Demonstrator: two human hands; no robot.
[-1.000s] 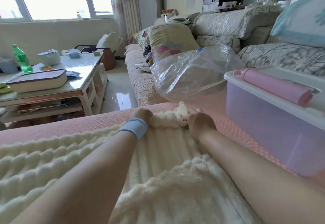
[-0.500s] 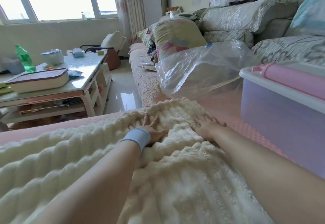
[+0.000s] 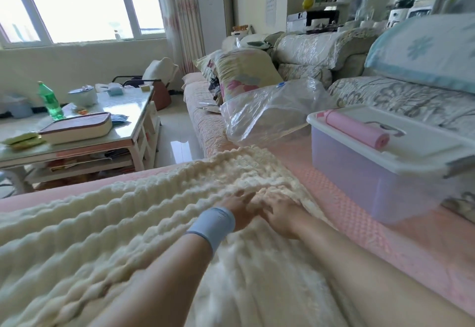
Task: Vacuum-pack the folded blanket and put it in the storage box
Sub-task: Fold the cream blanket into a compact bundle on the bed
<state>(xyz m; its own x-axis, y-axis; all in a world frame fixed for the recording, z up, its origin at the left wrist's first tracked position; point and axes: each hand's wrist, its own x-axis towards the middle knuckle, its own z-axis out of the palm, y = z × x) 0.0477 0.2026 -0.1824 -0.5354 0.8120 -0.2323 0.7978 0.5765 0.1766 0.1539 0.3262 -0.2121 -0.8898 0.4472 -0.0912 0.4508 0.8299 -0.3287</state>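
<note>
We saw left hand [image 3: 238,208] and right hand [image 3: 280,215] flat, grips apart, pressing the cream ribbed fleece blanket [image 3: 128,224].

cream ribbed blanket [image 3: 144,213] spread on sofa, lidded clear storage box [image 3: 365,172]

Fingertips of left hand [image 3: 237,204] and right hand [image 3: 279,213] are motion-blurred and sunk into the blanket [image 3: 128,224] pile, so pinching a fold or just pressing: can't tell. Wrist-side of the fingers, blanket and both forearms run off the bottom edge. Right of the fingers, storage box [image 3: 359,172] is cut by the frame edge; beyond the fingers, vacuum bag [image 3: 270,113] contents are unreadable through glare.
</note>
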